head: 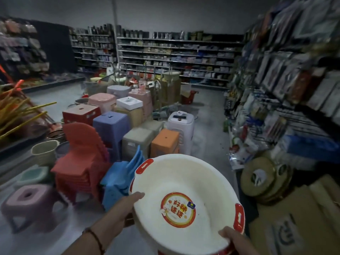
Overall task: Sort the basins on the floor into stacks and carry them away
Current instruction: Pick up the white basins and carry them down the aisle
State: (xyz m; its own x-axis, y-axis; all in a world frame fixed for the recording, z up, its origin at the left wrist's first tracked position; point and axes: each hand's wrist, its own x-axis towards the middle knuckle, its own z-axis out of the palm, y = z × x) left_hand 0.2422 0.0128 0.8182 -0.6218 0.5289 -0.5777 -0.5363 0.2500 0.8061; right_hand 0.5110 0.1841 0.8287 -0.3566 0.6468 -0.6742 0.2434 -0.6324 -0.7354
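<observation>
I hold a white basin [176, 181] with red handles and a round red sticker on its bottom, low in the middle of the head view. It tilts toward me. My left hand [127, 205] grips its left rim. My right hand [233, 238] grips the near rim at the bottom right. A red edge shows beneath the near rim; whether more basins are nested under it I cannot tell.
Stacks of plastic stools and chairs fill the floor ahead and left: red chairs [81, 162], blue chairs [119, 177], a purple stool [29, 201]. Cardboard boxes [294, 218] lie at the right. Shop shelves [285, 89] line the right side and back wall. A bare floor strip [211, 129] runs ahead.
</observation>
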